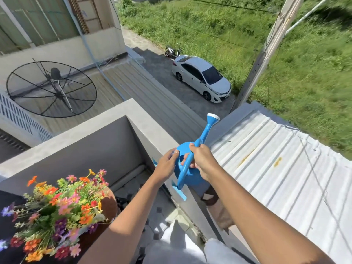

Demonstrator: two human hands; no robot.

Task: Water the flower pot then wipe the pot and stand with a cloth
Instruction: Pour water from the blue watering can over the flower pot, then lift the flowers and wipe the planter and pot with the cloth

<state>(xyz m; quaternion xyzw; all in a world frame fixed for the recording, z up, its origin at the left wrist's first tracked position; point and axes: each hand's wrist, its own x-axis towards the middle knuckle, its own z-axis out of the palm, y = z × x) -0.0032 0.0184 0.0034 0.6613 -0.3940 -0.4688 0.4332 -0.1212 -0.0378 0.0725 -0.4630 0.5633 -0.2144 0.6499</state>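
1. Looking down from a balcony: a grey concrete parapet wall (106, 119) runs along the edge, with a white corrugated metal roof (276, 168) beyond it at right and a green grassy field (304, 63) farther out.
2. Black mesh satellite dish (51, 88) sits on a lower roof at left; a white sedan car (202, 79) is parked on the pavement below, beside a concrete utility pole (266, 52).
3. Terracotta flower pot (109, 204) stands at lower left inside the balcony, filled with mixed orange, pink, red and purple flowers (57, 212). Its stand is not clear to see.
4. Blue plastic watering can (187, 180) is on or just above the parapet's top ledge, well apart from the pot; contact with the ledge cannot be told. Its spout points up and away, ending in a white-faced rose (213, 117).
5. Strips of blue tape (182, 195) lie on the ledge just under the can.
6. Right hand (202, 161) is curled round the can's long blue handle, fingers wrapped in a firm grip.
7. Left hand (167, 164) rests against the can's rounded body, fingers bent, thumb on the upper rim.
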